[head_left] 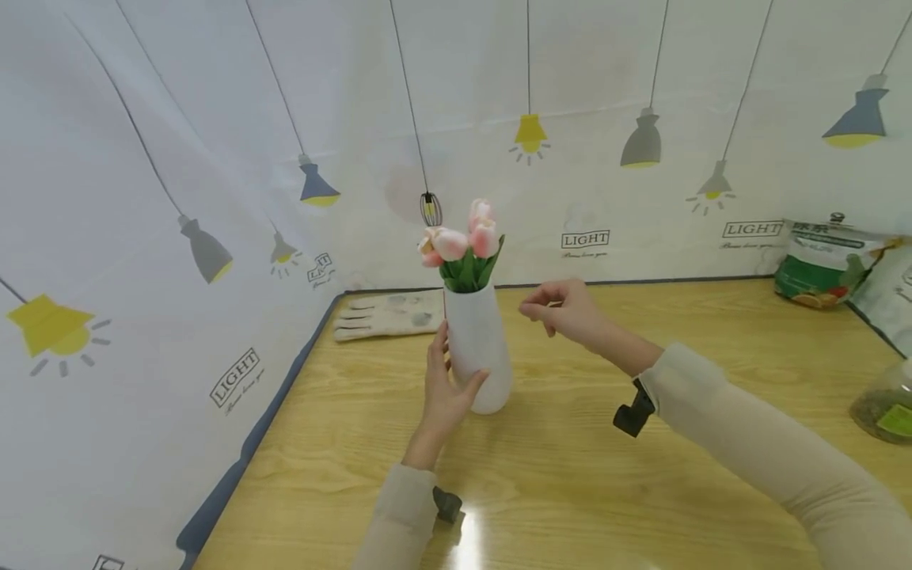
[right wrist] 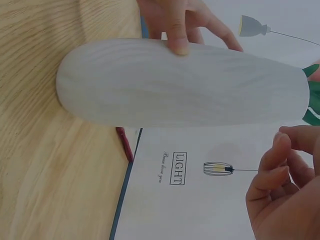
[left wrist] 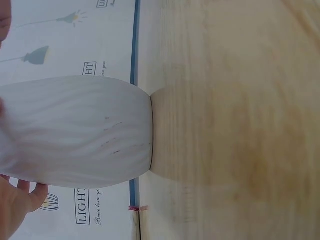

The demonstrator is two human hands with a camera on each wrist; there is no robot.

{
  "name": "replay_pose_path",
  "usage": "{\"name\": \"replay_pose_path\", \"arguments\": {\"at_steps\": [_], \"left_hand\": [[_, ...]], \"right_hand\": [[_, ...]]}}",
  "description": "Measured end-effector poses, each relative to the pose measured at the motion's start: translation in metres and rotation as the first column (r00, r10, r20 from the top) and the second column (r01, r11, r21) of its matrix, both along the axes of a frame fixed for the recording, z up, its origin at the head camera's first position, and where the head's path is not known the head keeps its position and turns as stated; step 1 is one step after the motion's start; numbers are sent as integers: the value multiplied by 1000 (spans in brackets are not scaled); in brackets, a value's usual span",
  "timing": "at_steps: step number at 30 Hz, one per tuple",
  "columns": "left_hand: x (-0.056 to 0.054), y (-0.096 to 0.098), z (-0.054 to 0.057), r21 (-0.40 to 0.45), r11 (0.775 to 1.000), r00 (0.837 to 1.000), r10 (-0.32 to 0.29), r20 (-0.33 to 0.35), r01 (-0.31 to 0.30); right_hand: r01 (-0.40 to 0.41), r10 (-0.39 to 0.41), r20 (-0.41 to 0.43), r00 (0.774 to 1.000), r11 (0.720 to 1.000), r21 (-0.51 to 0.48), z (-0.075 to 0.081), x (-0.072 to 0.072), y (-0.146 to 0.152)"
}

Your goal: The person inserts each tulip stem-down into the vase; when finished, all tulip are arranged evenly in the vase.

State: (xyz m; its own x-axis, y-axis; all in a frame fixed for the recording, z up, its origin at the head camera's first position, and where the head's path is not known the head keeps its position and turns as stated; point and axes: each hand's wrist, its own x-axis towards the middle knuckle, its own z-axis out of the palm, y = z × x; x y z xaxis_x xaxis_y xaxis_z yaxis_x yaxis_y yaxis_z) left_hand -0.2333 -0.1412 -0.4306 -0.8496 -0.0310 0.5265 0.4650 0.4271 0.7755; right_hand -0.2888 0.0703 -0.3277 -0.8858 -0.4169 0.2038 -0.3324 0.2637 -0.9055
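Note:
A tall white vase (head_left: 479, 340) stands upright on the wooden table, its side finely rippled in the left wrist view. Pink tulips (head_left: 452, 244) with green leaves (head_left: 466, 273) rise from its mouth. My left hand (head_left: 449, 388) holds the vase low on its left side, thumb (right wrist: 177, 46) across the front and fingers reaching behind. To the right of the rim, apart from the vase, my right hand (head_left: 570, 313) hovers with loosely curled fingers and nothing between them.
A whitish glove with grey patches (head_left: 388, 314) lies behind the vase to the left. At the far right back stands a green and white bag (head_left: 819, 265). A clear jar (head_left: 883, 405) sits at the right edge. Lamp-printed cloth (head_left: 470, 95) walls the table's back and left.

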Motion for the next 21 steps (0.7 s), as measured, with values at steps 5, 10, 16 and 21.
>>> {"name": "replay_pose_path", "arguments": {"at_steps": [5,10,16,21], "left_hand": [[-1,2,1,2,1000,1000,-9,-9,9],[3,4,9,32,999,998,-11,63,9],[15,-6,22,47,999,992,-11,127,5],[13,-28,6,-50,999,995,7,97,-3]], "right_hand": [[35,-37,54,998,999,34,-16,-1,22],[46,-48,21,999,993,104,-35,5,52],[98,-103,18,995,979,181,-57,16,90],[124,-124,-17,992,968,218,-69,26,118]]}}
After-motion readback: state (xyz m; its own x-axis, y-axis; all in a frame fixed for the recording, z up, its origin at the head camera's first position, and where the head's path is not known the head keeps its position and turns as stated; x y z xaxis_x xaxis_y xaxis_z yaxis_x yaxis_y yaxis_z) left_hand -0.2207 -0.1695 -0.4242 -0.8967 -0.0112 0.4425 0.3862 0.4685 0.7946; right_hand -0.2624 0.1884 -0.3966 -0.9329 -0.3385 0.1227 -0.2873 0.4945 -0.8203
